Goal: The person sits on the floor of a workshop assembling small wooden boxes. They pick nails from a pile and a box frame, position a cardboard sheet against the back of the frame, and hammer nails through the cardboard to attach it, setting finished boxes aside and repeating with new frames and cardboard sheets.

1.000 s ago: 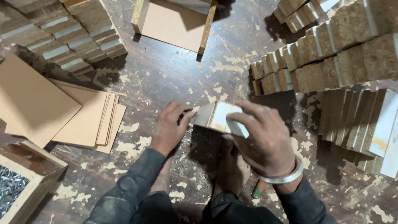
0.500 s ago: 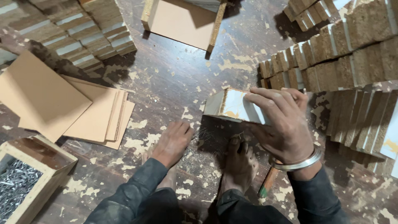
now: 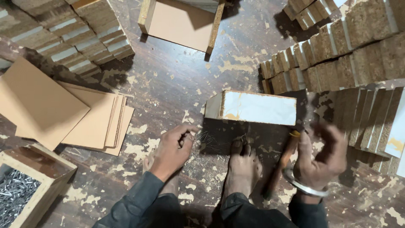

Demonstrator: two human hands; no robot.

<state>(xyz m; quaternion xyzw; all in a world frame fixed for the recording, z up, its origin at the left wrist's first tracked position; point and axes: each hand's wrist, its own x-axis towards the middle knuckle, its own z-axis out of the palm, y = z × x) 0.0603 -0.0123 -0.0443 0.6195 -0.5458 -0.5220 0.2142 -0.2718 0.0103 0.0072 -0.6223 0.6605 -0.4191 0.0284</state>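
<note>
A chipboard block (image 3: 257,107) with a white face stands on edge on the worn floor, free of both hands. My left hand (image 3: 173,147) rests on the floor just left of it, fingers pinched on thin nails at the edge of a small loose pile of nails (image 3: 209,137). My right hand (image 3: 322,156), blurred and wearing a metal bangle, is curled below the block's right end, its thumb against the top of a wooden tool handle (image 3: 282,164) lying on the floor. My bare foot (image 3: 242,169) lies between the two hands.
Stacked chipboard blocks lie top left (image 3: 80,38) and along the right (image 3: 350,50). Thin brown boards (image 3: 63,114) are piled on the left. A wooden box of nails (image 3: 21,190) sits bottom left. An open wooden frame (image 3: 181,23) stands at the top.
My right hand let go of the white-faced block, which now stands on the floor, and dropped to the tool handle. My left hand shifted right onto the nail pile.
</note>
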